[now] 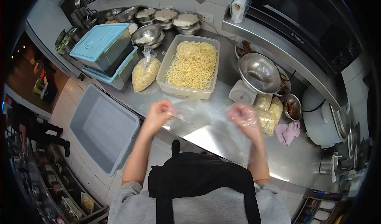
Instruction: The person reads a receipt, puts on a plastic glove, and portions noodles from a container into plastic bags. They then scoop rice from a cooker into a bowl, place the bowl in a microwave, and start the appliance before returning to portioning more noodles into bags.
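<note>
My left hand [160, 112] is closed in a pinch on the edge of a thin clear plastic bag [195, 109], which spreads out limp to the right over the steel counter. Clear shiny plastic covers my right hand [245, 117], reaching down toward the wrist; its fingers are curled and slightly blurred, and I cannot tell what they hold. Just beyond both hands stands a translucent tub [162, 85] heaped with yellow noodles [194, 63]. A knotted bag of noodles [145, 74] rests left of the tub.
Right of the tub, a metal bowl [260, 73] sits on a white scale [243, 93], near bagged noodles [266, 118] and a pink cloth [287, 132]. Blue-lidded boxes [101, 35] stand at left, above a grey bin [105, 126]. Rice bowls [186, 20] line the back. Another person [41, 124] is far left.
</note>
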{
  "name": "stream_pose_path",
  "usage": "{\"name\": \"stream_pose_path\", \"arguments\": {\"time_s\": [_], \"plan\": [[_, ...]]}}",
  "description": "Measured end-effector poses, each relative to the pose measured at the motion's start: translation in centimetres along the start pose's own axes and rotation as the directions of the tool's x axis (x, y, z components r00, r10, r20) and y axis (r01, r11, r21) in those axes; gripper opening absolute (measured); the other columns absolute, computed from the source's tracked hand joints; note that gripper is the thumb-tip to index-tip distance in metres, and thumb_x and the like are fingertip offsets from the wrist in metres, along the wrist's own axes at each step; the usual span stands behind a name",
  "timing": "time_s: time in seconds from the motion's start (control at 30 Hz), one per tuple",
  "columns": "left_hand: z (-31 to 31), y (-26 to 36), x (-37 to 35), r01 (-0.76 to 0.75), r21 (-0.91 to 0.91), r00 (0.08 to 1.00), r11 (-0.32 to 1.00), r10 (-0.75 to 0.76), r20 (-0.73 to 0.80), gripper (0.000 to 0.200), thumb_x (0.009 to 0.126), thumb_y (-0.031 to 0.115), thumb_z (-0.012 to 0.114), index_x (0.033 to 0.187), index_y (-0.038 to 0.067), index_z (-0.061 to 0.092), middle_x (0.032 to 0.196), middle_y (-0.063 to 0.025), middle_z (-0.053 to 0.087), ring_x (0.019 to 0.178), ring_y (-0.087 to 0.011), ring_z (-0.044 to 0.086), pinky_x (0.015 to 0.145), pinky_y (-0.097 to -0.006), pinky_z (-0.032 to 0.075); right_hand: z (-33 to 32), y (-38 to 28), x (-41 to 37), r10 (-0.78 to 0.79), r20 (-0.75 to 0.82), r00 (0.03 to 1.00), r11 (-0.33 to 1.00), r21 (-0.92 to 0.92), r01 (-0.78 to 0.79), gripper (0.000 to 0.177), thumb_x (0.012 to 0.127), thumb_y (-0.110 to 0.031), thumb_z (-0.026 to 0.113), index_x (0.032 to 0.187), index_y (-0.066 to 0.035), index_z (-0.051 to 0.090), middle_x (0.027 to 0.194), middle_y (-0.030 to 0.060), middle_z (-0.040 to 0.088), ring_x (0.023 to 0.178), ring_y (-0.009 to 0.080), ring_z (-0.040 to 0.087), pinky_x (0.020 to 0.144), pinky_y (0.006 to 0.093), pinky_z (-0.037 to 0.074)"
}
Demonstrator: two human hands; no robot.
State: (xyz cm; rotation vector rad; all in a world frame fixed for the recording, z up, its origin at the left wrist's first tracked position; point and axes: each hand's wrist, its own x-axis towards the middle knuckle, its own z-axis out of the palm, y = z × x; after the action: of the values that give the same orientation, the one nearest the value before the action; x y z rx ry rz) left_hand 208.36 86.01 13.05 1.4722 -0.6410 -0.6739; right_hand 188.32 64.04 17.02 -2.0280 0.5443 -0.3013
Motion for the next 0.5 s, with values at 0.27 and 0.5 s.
{"name": "stream_pose_path", "arguments": {"time_s": [0.27,0.5], "plan": [[2.3,-1.1,-0.1,-0.086,0.274,0.981,0.958,0.034,0.19,0.023,0.077,0.01,0.069,0.061,0.004,0.053,0.053,0.0043,0.048,0.05,-0.0003,0.041,0.044,-0.0176,0.031,9.0,-0.5,5.6,-0.019,0.12,0.993,0.987,0.16,0.0,0.026,0.08,-0.029,0.065,0.08,-0.005,0.058,0.068,0.002,0.058,0.055,0.0103,0.051,0.052,0.0275,0.041],[-2.1,-0.3,0.8,-0.043,0.002,0.993,0.999,0.043,0.106,0.04,0.094,0.031,0.046,0.069,0.001,0.059,0.056,0.0012,0.052,0.046,-0.004,0.045,0.042,-0.0194,0.035,10.6,-4.7,5.8,-0.07,0.208,0.976,0.844,0.534,-0.053,0.026,0.084,-0.028,0.062,0.074,-0.005,0.057,0.064,0.0003,0.055,0.054,0.0079,0.047,0.048,0.0249,0.038]]}}
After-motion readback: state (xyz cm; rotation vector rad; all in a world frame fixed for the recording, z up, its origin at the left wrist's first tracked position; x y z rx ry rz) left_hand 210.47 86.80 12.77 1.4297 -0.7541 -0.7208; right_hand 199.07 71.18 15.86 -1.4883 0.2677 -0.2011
